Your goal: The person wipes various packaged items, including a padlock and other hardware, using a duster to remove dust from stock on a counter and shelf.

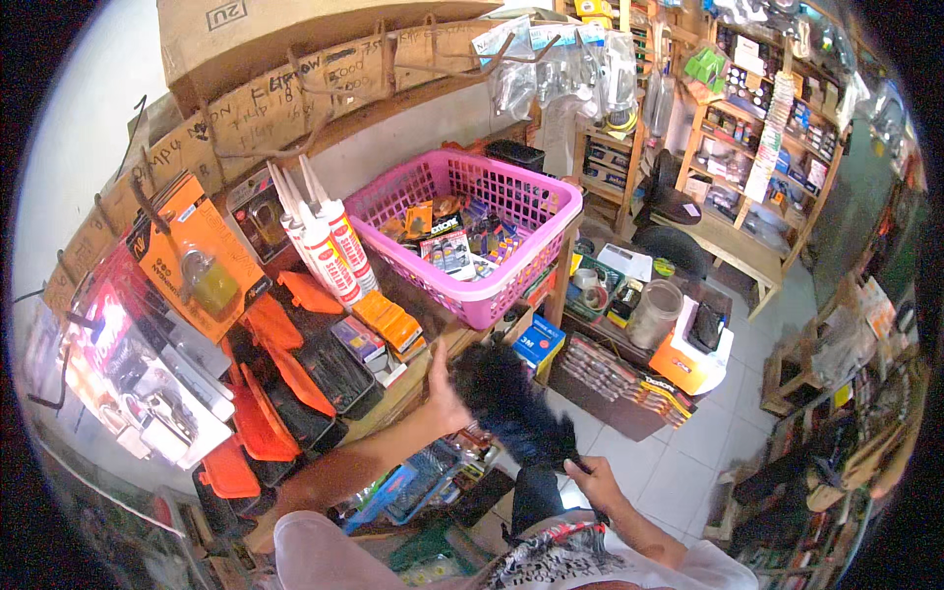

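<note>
In the head view, two hands are at one black fluffy duster, which is blurred, just below one pink basket. The right hand pinches the duster's lower end. The left hand, seen edge-on with fingers pointing up, is beside the upper part; I cannot tell whether it touches or grips.

The basket holds many packets, too jumbled to count. Left of it stand at least three white tubes; further left hangs one padlock. The duster and left forearm block part of the wooden counter. Right are one blue box and one clear jar.
</note>
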Demonstrator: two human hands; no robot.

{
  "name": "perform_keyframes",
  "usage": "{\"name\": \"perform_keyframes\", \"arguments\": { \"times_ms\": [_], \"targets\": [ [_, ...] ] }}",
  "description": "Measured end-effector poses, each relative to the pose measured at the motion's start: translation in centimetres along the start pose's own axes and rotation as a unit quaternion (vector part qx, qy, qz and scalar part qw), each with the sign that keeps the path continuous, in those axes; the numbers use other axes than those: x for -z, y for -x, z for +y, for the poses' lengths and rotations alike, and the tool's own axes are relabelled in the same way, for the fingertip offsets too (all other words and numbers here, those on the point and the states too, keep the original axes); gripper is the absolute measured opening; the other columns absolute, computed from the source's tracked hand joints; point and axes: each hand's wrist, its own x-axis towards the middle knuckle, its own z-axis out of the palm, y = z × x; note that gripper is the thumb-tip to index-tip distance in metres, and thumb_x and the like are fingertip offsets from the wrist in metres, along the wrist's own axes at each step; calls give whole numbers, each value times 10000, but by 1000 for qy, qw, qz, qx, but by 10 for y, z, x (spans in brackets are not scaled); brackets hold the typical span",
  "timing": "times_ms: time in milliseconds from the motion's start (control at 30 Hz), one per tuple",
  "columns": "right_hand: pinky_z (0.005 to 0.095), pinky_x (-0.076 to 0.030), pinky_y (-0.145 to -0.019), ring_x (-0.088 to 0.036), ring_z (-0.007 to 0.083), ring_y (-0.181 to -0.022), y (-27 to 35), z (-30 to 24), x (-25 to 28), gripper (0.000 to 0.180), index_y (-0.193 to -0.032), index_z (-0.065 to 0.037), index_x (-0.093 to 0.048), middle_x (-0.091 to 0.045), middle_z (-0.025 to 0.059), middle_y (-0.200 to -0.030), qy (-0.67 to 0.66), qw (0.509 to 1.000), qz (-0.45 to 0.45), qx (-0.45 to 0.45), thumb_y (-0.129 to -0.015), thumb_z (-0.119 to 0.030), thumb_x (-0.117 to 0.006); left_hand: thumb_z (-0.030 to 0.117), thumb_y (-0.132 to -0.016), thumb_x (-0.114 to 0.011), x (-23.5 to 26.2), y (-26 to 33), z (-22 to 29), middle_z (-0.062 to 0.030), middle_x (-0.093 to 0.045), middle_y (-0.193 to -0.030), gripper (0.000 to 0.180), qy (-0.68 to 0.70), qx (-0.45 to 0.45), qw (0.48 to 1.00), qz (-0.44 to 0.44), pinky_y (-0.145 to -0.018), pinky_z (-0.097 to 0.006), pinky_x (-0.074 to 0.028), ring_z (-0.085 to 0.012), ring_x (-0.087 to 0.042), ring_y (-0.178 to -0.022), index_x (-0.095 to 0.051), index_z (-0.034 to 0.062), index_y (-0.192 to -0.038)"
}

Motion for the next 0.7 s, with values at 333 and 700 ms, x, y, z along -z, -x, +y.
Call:
{"name": "perform_keyframes", "arguments": {
  "times_ms": [333, 700],
  "targets": [
    [268, -302, -329, -372, 70, -382, -20, -90, 60, 474, -584, -101, -467, -429, -17, -489, -4, 994, -61, -95, -907, -421, -601, 725, -811, -418, 3, -6, 5, -118, -587, -1225, 741, -14, -17, 1000, 21, -1025, -557, -351, -349, -504, -1191, -555, 139, -1242],
    [409, -535, -752, -599, 264, -896, -150, -252, 46, 601, -1463, -134, -244, -513, 152, -1294, -398, 849, -343, 49, -939, -251, -516, 660, -872, -357, 11, -5, 6, -253, -599, -1088, 775, -45, -12, 999, 13, -942, -582, -445, -422, -578, -1053, -539, -30, -1173]
  ]
}}
